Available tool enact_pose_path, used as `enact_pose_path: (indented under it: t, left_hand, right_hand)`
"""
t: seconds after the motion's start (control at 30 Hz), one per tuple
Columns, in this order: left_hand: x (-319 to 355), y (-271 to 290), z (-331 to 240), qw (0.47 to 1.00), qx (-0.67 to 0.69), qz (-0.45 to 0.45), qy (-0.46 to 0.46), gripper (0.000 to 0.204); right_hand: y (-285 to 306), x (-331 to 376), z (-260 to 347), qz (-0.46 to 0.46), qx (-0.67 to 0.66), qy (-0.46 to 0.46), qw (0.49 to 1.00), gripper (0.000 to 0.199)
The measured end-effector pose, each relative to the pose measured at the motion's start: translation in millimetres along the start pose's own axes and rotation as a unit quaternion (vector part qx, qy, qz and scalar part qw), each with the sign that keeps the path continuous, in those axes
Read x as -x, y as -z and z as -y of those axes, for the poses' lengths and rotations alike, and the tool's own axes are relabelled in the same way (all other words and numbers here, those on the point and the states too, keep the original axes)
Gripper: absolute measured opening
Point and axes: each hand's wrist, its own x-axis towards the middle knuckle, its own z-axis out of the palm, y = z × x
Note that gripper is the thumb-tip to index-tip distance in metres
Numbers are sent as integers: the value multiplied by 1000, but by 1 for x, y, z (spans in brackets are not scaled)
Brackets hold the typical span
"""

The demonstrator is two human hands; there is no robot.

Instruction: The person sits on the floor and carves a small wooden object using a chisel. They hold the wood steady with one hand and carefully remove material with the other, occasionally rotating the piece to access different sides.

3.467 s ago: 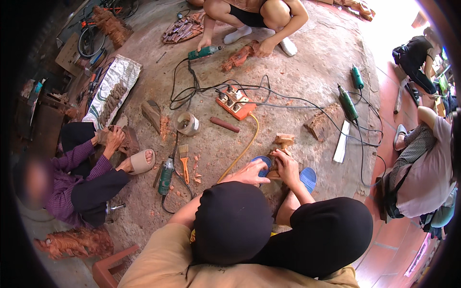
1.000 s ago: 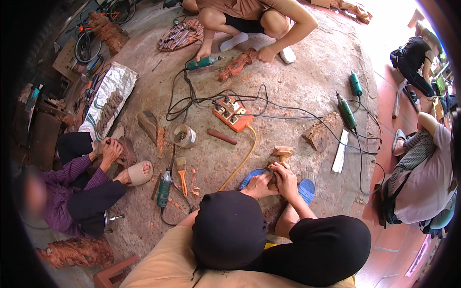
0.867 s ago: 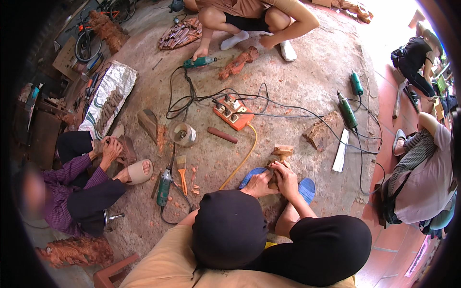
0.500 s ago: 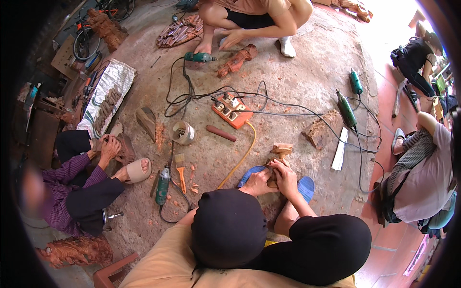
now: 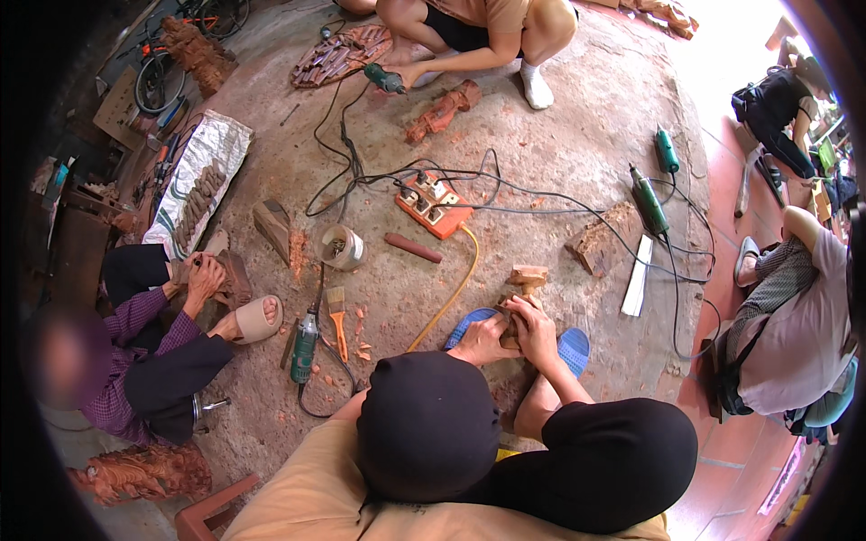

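Note:
Between my blue sandals (image 5: 575,352), a carved piece of wood (image 5: 528,276) points away from me, its pale, wider end showing beyond my fingers. My left hand (image 5: 481,340) is closed round the near part of it from the left side. From the right, my right hand (image 5: 534,329) wraps over it with bent fingers. Both hands touch each other around the piece, so its lower part is hidden. Whether a small tool is also in either hand cannot be made out.
An orange power strip (image 5: 435,206) trails black cables and a yellow cord. Around lie a brush (image 5: 337,323), green rotary tools (image 5: 305,347), a pot (image 5: 344,248), a dark red rod (image 5: 413,248) and a wood block (image 5: 603,239). Co-workers sit left, across and right.
The co-worker across has lifted a green power tool off the floor, up and toward themselves. My hands and the wooden piece stay nearly in place.

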Motion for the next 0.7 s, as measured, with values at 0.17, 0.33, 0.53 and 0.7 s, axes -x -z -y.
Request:
enact_pose_path:
  t: [0.17,0.33,0.53,0.7]
  left_hand:
    - [4,3,3,1000,0,5,6,58]
    - [2,4,1,1000,0,11,4,64]
    - [0,6,-4,1000,5,-12,2,60]
    - [-3,11,-7,999,28,-34,-19,65]
  right_hand:
    - [-3,0,2,-2,-3,4,1000,22]
    - [-5,0,-1,-4,-5,8,1000,22]
    - [-4,0,-1,1,3,9,1000,21]
    - [6,-10,4,66,43,49,996,21]
